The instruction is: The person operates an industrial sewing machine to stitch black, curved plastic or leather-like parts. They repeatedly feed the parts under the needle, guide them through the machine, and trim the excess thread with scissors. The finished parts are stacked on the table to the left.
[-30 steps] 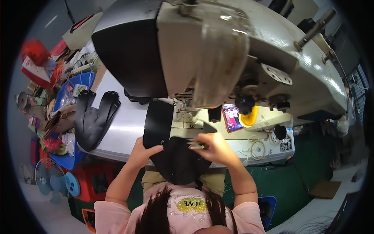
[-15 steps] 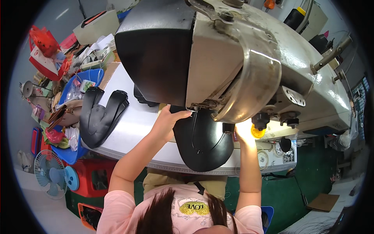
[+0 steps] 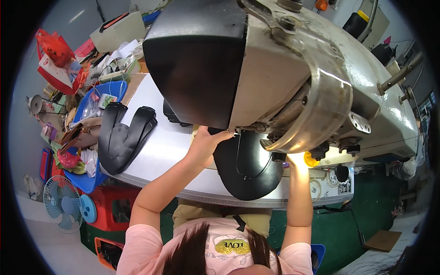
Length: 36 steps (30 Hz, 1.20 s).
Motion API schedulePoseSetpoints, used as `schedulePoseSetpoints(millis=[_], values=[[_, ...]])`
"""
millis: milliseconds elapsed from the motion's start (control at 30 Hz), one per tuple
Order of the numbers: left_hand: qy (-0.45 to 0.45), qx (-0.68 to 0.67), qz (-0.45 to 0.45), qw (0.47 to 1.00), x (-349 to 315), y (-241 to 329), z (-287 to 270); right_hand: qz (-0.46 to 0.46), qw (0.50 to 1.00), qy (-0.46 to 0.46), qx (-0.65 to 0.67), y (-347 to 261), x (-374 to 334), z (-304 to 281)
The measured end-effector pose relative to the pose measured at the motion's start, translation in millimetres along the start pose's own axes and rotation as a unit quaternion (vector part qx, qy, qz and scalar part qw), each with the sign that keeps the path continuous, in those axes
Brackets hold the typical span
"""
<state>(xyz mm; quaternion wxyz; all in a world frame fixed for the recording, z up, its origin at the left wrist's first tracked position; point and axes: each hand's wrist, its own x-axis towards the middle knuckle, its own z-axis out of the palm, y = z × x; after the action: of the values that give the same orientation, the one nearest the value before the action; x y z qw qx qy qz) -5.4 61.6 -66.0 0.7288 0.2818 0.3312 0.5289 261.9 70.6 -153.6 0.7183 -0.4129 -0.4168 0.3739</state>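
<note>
A black shoe upper (image 3: 250, 185) with a rounded end lies under the head of a large sewing machine (image 3: 279, 78). My left hand (image 3: 205, 145) is on its left edge, thumb stretched along it toward the needle area and the other fingers partly hidden by the machine head. A thin curved line, like a cord or seam, runs over the upper's surface. On the other side, my right hand (image 3: 298, 161) is beside the upper's right edge, washed out by a bright lamp. Its fingers are hidden behind machine parts.
More black U-shaped uppers (image 3: 121, 142) lie left on the white table (image 3: 151, 169). Beyond them stand a cluttered blue basket (image 3: 87, 183), a red stool (image 3: 107, 213) and a small fan (image 3: 64, 201). A clear curved guard (image 3: 327, 105) juts from the machine.
The whole view has shifted, so the machine, table and hands appear farther right. My left hand stays at the upper's left edge and my right hand stays beside the lamp.
</note>
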Motion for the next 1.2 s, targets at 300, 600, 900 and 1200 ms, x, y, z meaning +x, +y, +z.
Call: schedulePoseSetpoints(millis=[300, 600, 900, 1200], values=[[-0.022, 0.034, -0.026, 0.999, -2, -4, -6, -0.101, 0.988, 0.012, -0.117, -9, -25, 17], [-0.075, 0.140, -0.031, 0.987, -29, -15, -16, -0.383, 0.851, -0.038, -0.358, -75, -62, 69], [-0.097, 0.171, -0.033, 0.980, -33, -7, -20, -0.110, 0.943, 0.067, -0.308, -47, -85, 35], [-0.072, 0.175, 0.056, 0.980, -45, -32, -11, 0.187, 0.969, -0.030, 0.160, -43, -94, 8]])
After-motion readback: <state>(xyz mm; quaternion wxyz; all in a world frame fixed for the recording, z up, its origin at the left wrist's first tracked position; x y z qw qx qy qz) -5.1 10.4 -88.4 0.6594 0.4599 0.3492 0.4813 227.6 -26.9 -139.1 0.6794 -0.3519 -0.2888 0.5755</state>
